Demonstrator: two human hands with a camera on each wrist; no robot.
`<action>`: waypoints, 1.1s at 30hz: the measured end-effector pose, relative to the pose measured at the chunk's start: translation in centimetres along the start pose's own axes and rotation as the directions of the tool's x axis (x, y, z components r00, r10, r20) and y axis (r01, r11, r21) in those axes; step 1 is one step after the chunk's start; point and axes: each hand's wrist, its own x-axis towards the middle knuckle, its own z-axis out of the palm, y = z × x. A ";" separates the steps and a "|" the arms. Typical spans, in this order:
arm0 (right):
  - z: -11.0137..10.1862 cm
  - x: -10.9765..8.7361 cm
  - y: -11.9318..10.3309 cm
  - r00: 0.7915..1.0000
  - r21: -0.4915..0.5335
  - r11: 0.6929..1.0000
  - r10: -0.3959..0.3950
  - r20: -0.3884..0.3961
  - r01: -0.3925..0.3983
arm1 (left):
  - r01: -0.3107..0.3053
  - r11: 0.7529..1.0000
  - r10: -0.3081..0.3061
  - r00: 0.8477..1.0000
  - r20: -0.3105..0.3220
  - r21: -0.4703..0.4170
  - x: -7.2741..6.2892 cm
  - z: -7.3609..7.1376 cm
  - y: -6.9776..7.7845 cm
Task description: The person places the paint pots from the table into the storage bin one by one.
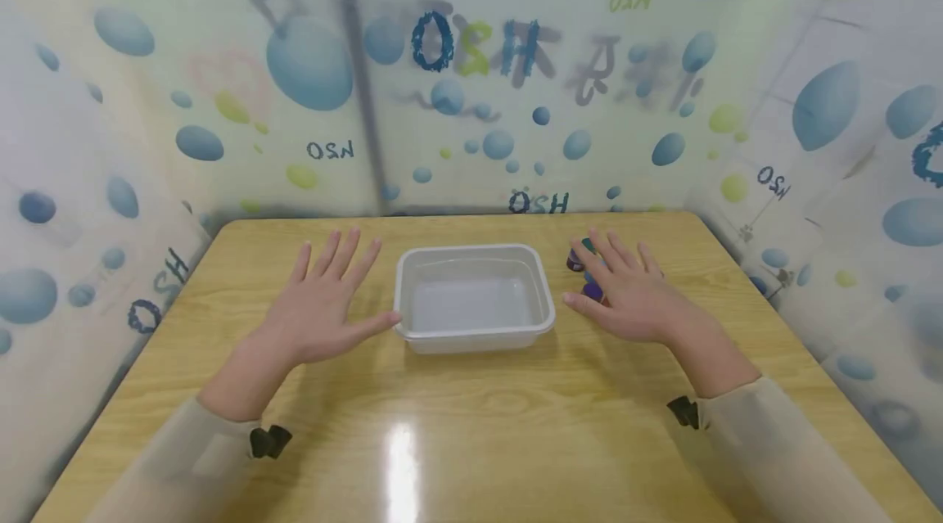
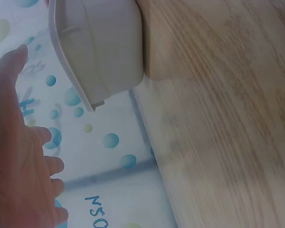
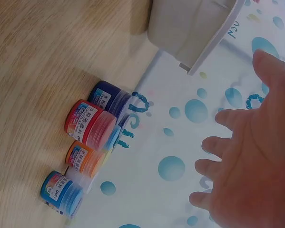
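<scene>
A white rectangular plastic tub (image 1: 471,302) stands in the middle of the table with no lid on it. My left hand (image 1: 317,314) is held to its left, fingers spread; the thumb overlaps the tub's rim in the head view, but whether it touches I cannot tell. Over the right side of the table hovers my right hand (image 1: 633,298), also spread, partly covering a group of paint jars. The right wrist view shows those jars: a red jar (image 3: 87,123), a dark blue jar (image 3: 109,100), an orange jar (image 3: 83,157) and a blue jar (image 3: 61,192), with others partly hidden behind.
The wooden table (image 1: 471,433) reaches back to a patterned curtain wall (image 1: 471,122) with blue and green drops. Similar sheets hang close at both sides. A bright reflection lies on the table's front part. Both wrists wear dark straps or mounts (image 1: 270,441).
</scene>
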 end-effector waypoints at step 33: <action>0.1 -3.0 3.4 0.979 0.209 0.975 0.114 -0.169 -0.077 | 0.016 0.834 0.077 0.986 0.145 -0.552 2.7 4.9 -0.3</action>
